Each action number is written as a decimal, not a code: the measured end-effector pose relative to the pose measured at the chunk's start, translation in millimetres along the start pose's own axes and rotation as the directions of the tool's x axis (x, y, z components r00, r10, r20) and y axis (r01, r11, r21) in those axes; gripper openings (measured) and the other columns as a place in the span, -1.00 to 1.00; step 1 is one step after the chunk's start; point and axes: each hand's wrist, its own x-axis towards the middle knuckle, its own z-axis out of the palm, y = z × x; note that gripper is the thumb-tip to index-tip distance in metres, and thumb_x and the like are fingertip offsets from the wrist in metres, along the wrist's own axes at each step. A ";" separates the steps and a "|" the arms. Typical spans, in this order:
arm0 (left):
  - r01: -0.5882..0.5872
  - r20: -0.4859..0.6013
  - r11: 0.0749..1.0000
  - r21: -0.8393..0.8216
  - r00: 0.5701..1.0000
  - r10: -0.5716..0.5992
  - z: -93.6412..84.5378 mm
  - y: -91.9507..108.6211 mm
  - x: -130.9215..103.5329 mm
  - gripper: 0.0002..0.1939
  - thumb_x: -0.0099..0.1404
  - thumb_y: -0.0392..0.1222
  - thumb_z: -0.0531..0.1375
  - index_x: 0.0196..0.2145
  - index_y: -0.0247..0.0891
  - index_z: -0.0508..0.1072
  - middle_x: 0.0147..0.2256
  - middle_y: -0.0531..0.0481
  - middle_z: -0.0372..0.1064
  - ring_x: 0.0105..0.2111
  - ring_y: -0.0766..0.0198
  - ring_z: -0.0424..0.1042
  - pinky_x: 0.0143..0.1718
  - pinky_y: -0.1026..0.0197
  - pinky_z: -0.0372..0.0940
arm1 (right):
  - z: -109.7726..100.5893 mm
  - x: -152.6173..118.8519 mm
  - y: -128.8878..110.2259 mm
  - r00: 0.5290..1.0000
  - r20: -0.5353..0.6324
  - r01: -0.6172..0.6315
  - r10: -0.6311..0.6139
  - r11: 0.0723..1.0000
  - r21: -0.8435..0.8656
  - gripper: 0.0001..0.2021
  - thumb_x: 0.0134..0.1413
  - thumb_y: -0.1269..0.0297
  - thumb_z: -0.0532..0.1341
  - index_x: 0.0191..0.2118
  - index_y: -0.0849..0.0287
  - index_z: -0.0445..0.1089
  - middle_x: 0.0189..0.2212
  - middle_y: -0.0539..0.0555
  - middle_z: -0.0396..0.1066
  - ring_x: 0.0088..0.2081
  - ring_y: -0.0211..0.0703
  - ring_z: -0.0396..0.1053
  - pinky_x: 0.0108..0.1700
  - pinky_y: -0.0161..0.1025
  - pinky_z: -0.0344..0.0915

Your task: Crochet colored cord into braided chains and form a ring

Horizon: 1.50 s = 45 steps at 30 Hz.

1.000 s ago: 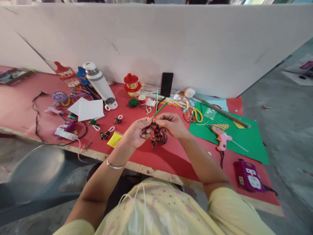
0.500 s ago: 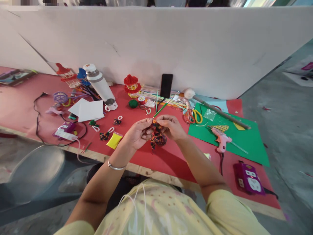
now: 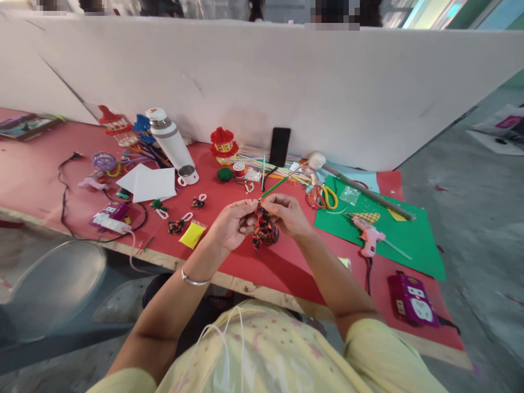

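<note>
Dark multicoloured yarn (image 3: 270, 234) being worked with a green hook (image 3: 275, 187), by the looks of it.
Right of the yellow packet (image 3: 192, 234), yarn's pinched in the left hand (image 3: 235, 224), back from the table edge (image 3: 229, 281); the hook seems held in the right hand's (image 3: 289, 213) narrowed fingers. Small, steady moves seem called for, scissors (image 3: 329, 197) near.
</note>
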 end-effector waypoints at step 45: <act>-0.554 0.089 0.642 0.531 0.789 0.607 -3.3 -13.4 9.0 -0.50 0.12 -0.20 0.44 0.04 -0.28 0.66 -0.33 -0.04 0.57 -0.44 0.36 0.40 -0.41 0.31 0.34 | 7.1 -38.8 8.8 0.512 0.132 0.651 -0.849 0.283 -0.704 -0.68 0.25 0.40 0.35 0.08 -0.01 0.59 -0.08 0.13 0.67 -0.10 -0.09 0.66 -0.01 -0.16 0.63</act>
